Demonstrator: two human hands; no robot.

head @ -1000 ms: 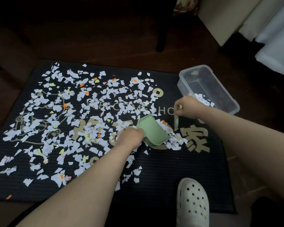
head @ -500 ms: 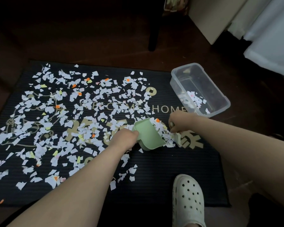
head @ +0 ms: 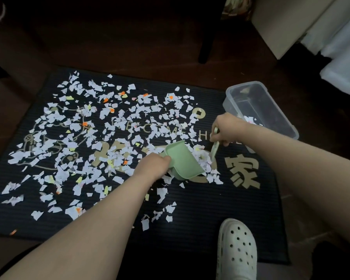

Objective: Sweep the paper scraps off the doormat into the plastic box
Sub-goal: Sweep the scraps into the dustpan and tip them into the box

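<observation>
A dark doormat [head: 200,215] with gold lettering lies on the floor, covered with several white, yellow and orange paper scraps [head: 93,138]. My left hand [head: 152,166] grips the handle of a small green dustpan [head: 182,160] resting on the mat, its mouth facing right against a heap of scraps. My right hand [head: 228,128] holds a small green brush [head: 214,149] just right of that heap, bristles down on the mat. The clear plastic box [head: 259,110] stands off the mat's right far corner, with a few scraps inside.
A white perforated clog [head: 237,249] stands on the mat's near edge at the right. A dark chair leg [head: 205,37] rises behind the mat. Pale furniture [head: 291,27] and white fabric [head: 343,57] fill the far right.
My right hand has drawn the brush back up and to the right, away from the dustpan mouth. The dustpan has stayed in about the same spot; the camera shifted.
</observation>
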